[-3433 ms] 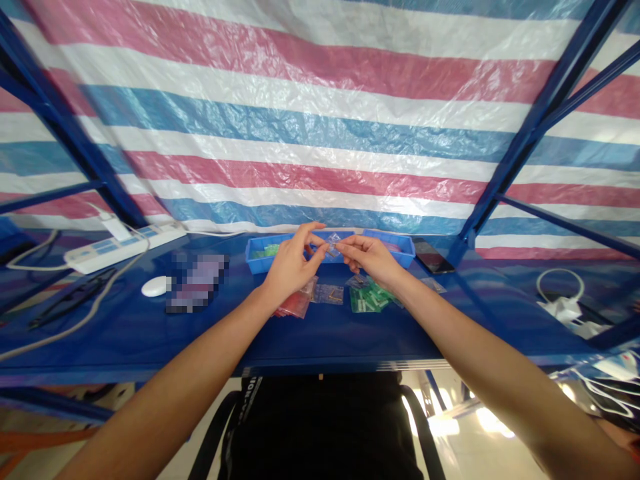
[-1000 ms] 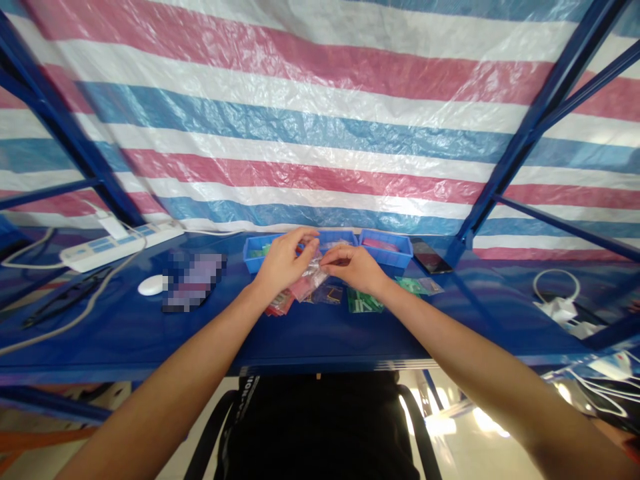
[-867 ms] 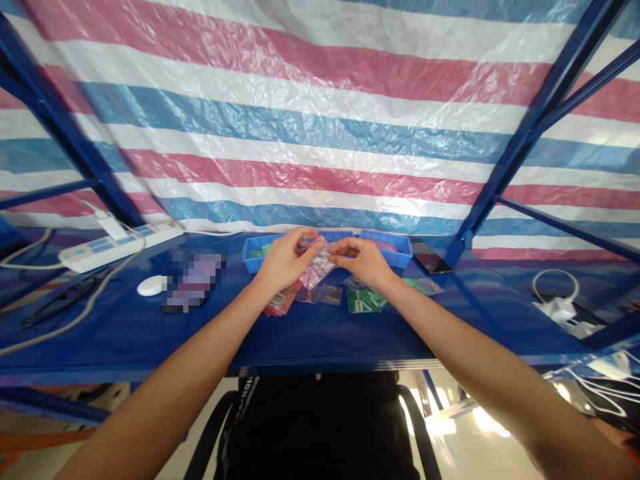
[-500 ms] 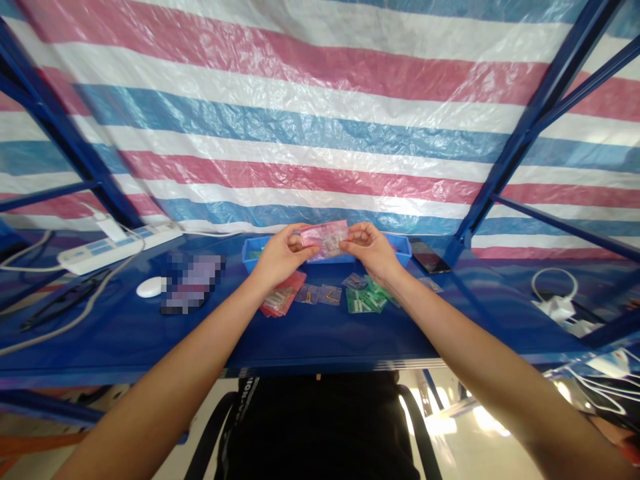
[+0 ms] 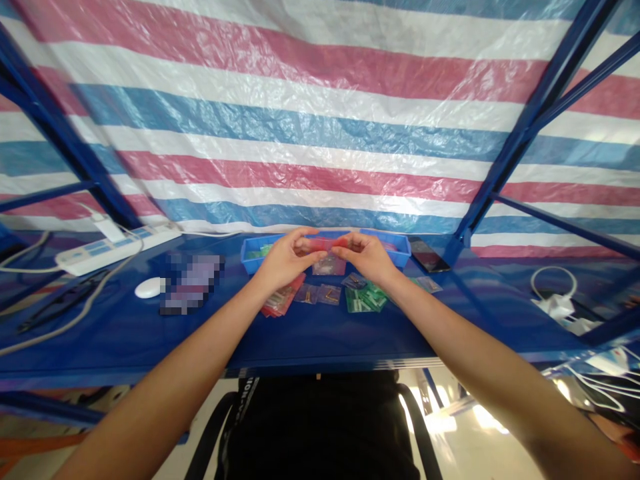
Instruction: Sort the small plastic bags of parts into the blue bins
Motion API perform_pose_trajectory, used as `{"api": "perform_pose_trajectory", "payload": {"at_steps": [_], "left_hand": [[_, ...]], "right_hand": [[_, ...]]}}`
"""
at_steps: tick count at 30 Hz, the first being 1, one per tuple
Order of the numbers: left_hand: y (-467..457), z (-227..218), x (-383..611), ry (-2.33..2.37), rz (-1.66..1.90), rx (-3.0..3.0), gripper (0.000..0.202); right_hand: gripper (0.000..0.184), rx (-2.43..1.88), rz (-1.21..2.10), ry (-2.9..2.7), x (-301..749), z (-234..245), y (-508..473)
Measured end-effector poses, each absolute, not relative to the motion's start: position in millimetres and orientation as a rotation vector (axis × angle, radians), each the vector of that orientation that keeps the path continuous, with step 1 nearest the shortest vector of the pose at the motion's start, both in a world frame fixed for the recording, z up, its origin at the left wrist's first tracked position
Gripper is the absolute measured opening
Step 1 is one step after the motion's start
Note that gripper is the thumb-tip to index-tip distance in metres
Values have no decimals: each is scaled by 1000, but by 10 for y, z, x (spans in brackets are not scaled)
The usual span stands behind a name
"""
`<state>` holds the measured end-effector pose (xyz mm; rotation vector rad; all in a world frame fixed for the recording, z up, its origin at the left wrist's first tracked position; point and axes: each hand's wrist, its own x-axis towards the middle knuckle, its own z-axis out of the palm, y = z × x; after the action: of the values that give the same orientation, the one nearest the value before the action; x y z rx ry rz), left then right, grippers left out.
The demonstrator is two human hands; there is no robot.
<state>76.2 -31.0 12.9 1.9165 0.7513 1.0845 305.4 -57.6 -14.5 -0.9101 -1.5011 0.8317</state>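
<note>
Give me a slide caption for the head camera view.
Left hand and right hand pinch a pink plastic bag above a blue table.

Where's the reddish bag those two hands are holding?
In the head view, the reddish bag is near the middle, pinched between the left hand and right hand, in front of the blue bins.

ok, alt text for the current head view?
A person's left hand and right hand hold a small reddish plastic bag between them over a blue table. Nearer on the table lie red bags, clear bags and green bags; blue bins stand behind the hands.
</note>
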Motion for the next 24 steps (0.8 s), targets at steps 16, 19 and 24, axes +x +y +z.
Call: {"api": "perform_pose_trajectory", "payload": {"at_steps": [16,19,24], "left_hand": [[-195,92,658,1045,1071,2082,48],[-187,98,649,1052,1060,2052,48],[-207,141,651,1034,1060,2013,51]], "right_hand": [[32,-968,897,-1464,3088,-111,-572],[38,-988,940,-1416,3106,-113,-567],[43,-969,980,-1392,3125,-163,-521]]}}
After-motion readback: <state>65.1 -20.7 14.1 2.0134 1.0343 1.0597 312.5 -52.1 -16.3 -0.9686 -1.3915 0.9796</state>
